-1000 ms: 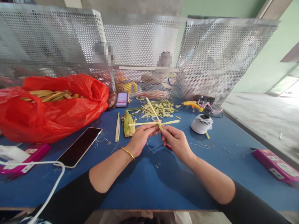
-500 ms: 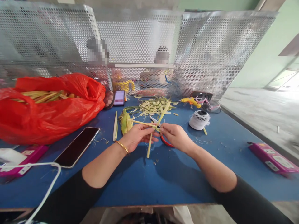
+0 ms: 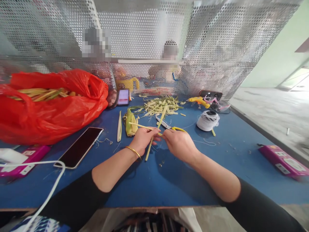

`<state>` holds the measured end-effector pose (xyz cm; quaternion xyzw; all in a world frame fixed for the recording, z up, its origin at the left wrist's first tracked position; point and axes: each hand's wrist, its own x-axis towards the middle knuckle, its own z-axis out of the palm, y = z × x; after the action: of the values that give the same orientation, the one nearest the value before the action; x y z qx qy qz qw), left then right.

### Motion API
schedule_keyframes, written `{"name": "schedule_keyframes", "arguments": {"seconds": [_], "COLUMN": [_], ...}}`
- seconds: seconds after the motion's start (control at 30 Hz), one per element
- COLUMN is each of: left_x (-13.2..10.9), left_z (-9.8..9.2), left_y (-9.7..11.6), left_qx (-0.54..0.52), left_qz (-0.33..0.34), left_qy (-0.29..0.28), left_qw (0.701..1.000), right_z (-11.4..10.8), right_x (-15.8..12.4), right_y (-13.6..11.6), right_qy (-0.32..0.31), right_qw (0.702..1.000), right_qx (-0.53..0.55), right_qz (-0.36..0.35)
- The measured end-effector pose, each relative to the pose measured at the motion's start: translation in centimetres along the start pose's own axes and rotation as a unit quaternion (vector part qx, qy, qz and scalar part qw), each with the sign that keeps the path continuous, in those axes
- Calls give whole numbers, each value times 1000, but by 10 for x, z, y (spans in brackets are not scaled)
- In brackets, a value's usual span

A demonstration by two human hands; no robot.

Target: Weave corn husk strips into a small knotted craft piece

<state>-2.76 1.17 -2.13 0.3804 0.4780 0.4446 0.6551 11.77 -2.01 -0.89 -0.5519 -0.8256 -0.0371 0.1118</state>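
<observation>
My left hand (image 3: 145, 139), with a gold bangle at the wrist, pinches crossed pale-green husk strips (image 3: 162, 117) between thumb and fingers. One strip runs from upper right to lower left; a thinner one points left over the back of the hand. Closed fingers of my right hand (image 3: 180, 143) grip the strips' right end close to the left fingertips; the exact contact is hidden. Scissors (image 3: 165, 123) lie just behind the right hand, blades toward the back left. Beside the left hand rest a folded corn husk (image 3: 131, 124) and a single narrow husk piece (image 3: 119, 126).
Husk scraps (image 3: 161, 106) are heaped at the back. To the left are a red plastic bag (image 3: 55, 117) of husks, a phone (image 3: 78, 146) and a white cable (image 3: 56, 183). A white string spool (image 3: 207, 121), yellow glue gun (image 3: 200, 101) and magenta box (image 3: 281, 160) lie right.
The long crossing strip has tilted further, its lower end swinging left. My right hand has turned knuckles-up and shifted slightly. The view has tipped down a little.
</observation>
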Motion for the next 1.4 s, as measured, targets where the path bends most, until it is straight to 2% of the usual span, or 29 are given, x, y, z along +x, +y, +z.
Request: {"name": "schedule_keyframes", "arguments": {"seconds": [0.13,0.27,0.33,0.4,0.5,0.57,0.6,0.67,0.83,0.9,0.93,0.97,1.03,1.07,1.1,1.13,1.17,1.2,1.27,1.33,1.4], "left_x": [0,1,2,3,1,-2,-4,-8,-13,-14,-14,-14,-16,-16,-17,-18,-19,-20,-22,-23,-24], "left_z": [-2,-1,-3,-5,-7,-6,-5,-2,2,1,0,0,0,1,2,3,4,5,8,9,10], "left_y": [5,2,1,3,5,5,4,2,2,3,3,3,3,2,2,1,0,-1,-2,-4,-4], "left_qx": [-25,-30,-25,-23,-22,-11,-1,28,106,129,139,148,166,174,182,192,204,220,252,268,263], "left_qz": [-37,-44,-54,-72,-102,-113,-110,-89,-71,-76,-79,-79,-75,-72,-69,-64,-58,-50,-35,-25,-29], "left_qy": [-12,5,3,-12,-64,-102,-112,-121,-141,-143,-142,-141,-142,-143,-145,-146,-145,-142,-142,-150,-167], "left_qw": [999,999,998,997,993,988,988,988,982,978,977,976,973,972,970,968,966,964,956,951,950], "right_z": [-4,-6,-6,-5,-3,0,2,6,20,22,21,19,11,6,2,0,-2,-1,3,10,16], "right_x": [-1,-1,1,5,13,16,17,17,16,17,18,18,17,15,13,11,8,6,3,2,4], "right_y": [0,2,6,13,21,21,20,16,15,20,23,26,30,30,28,25,21,16,8,3,3], "right_qy": [-4,-34,-64,-61,10,33,35,38,59,55,75,117,249,307,335,329,296,248,160,123,139], "right_qw": [999,986,968,940,860,802,784,770,769,783,801,824,871,889,905,923,942,957,971,967,954], "right_qx": [39,162,241,332,487,569,593,610,607,589,563,519,383,301,232,184,157,148,169,219,267], "right_qz": [37,-25,-18,47,153,176,179,183,194,192,193,193,181,159,123,76,25,-18,-61,-47,-2]}}
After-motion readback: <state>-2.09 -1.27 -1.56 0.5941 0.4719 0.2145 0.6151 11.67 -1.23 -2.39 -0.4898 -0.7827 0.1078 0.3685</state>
